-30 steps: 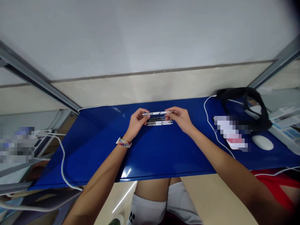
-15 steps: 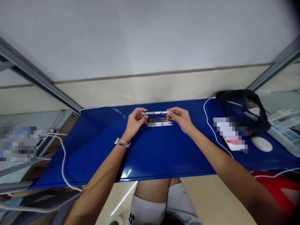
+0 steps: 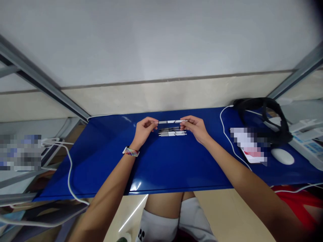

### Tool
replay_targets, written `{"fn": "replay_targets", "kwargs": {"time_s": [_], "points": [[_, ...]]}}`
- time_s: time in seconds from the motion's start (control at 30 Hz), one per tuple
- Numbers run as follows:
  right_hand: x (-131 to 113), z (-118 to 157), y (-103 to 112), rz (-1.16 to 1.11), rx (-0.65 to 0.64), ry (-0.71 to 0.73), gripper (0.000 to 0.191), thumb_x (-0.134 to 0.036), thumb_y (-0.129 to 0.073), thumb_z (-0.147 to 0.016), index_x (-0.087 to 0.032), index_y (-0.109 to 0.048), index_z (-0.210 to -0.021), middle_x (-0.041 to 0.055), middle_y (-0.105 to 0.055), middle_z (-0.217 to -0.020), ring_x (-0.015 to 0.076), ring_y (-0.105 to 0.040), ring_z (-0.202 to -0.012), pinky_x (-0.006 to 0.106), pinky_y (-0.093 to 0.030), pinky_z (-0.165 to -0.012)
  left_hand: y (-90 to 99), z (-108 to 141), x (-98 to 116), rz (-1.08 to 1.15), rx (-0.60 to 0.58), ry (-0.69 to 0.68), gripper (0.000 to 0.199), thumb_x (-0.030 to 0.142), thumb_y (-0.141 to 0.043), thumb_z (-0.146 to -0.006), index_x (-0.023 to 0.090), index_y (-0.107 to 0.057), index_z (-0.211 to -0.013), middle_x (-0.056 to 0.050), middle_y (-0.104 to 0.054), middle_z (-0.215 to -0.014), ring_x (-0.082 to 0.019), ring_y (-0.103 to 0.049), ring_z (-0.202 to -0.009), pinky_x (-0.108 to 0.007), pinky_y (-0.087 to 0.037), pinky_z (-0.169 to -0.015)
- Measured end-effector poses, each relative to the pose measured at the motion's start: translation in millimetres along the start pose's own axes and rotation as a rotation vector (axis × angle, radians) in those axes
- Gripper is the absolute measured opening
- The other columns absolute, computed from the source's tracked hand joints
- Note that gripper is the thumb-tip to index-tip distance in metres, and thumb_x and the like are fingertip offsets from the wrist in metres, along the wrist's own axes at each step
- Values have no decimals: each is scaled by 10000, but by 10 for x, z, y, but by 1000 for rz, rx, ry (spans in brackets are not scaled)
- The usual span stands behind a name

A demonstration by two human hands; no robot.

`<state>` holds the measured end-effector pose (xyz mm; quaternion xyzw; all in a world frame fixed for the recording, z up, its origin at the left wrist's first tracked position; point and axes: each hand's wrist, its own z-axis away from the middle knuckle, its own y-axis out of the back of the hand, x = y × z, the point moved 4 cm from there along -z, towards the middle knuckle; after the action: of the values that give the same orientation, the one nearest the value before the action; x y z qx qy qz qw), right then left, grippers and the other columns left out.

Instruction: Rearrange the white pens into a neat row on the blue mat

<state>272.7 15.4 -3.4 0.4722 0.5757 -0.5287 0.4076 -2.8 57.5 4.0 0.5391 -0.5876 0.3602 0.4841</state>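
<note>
Blue table [image 3: 176, 161] — both hands [image 3: 168, 126] pinch one pen [image 3: 173, 121].

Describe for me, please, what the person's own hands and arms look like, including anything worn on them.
The left hand and right hand are both ungloved. A multicoloured patterned wristband with a white edge circles the left wrist; no band shows on the right. No sleeve covers either forearm. Whether the red cloth by the right arm is a sleeve, I cannot tell.

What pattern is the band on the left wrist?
Multicoloured stripes on the band; best seen in the head view.
</note>
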Motion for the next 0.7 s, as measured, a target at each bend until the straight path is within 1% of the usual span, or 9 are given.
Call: {"fn": "replay_targets", "kwargs": {"time_s": [0.07,0.17,0.2,0.27,0.33,0.43,0.53,0.6,0.7], "points": [[3,-4,4,-4,2,-1,413,-507,-1009,-727,-223,-845,-978,39,-815,-822,203,-774,-703,385,-660,-733,-3,-5,-9,7,18,5,326,489,-847,-922,174,-767,-957,-31,-739,-740,-133,-703,-658,-224,-519,-580],[2,-11,14,1,10,-11,422,-519,-1008,-723,-227,-843,-979,39,-816,-827,205,-774,-706,394,-666,-741,-20,-9,-7,60,20,3,428,447,-928,-834,196,-738,-1124,-11,-754,-800,-149,-738,-680,-225,-526,-566],[0,-14,18,3,13,-15,429,-525,-1010,-719,-227,-841,-979,39,-814,-827,206,-773,-707,399,-669,-745,-27,-9,-4,66,9,1,466,425,-952,-801,199,-734,-1146,-10,-759,-819,-156,-750,-697,-226,-534,-571],[-3,-17,26,4,15,-21,440,-531,-1012,-712,-225,-841,-979,39,-811,-825,208,-773,-710,407,-672,-756,-33,-8,-4,39,-7,4,409,423,-947,-805,187,-759,-1080,-19,-762,-806,-159,-751,-704,-234,-548,-594],[-4,-18,31,1,16,-24,442,-530,-1012,-712,-223,-844,-982,39,-808,-821,206,-771,-708,410,-672,-764,-27,-7,-12,-7,-8,14,321,452,-900,-859,169,-777,-948,-31,-752,-742,-149,-721,-671,-243,-556,-618],[-2,-17,32,-11,15,-27,434,-518,-1013,-712,-221,-849,-981,39,-808,-819,203,-770,-706,401,-668,-764,-15,-8,-32,-21,-4,36,324,473,-855,-903,158,-781,-889,-39,-745,-697,-138,-687,-632,-256,-568,-642],[2,-16,27,-25,14,-35,431,-512,-1021,-700,-223,-851,-971,39,-810,-820,202,-771,-710,397,-667,-765,-24,-10,-34,33,-20,38,333,451,-889,-872,166,-789,-1012,-28,-752,-742,-148,-718,-673,-256,-576,-647],[5,-17,24,-25,17,-43,441,-519,-1025,-692,-226,-850,-970,37,-810,-823,203,-770,-715,399,-670,-767,-44,-7,-16,61,-49,23,393,420,-933,-824,179,-787,-1097,-14,-753,-778,-151,-726,-692,-255,-577,-643],[9,-17,19,-21,16,-54,459,-530,-1029,-683,-223,-848,-974,35,-808,-820,203,-770,-715,399,-672,-766,-72,6,8,39,-79,25,389,416,-955,-797,169,-800,-1054,-16,-753,-757,-140,-698,-653,-262,-572,-647]]}}
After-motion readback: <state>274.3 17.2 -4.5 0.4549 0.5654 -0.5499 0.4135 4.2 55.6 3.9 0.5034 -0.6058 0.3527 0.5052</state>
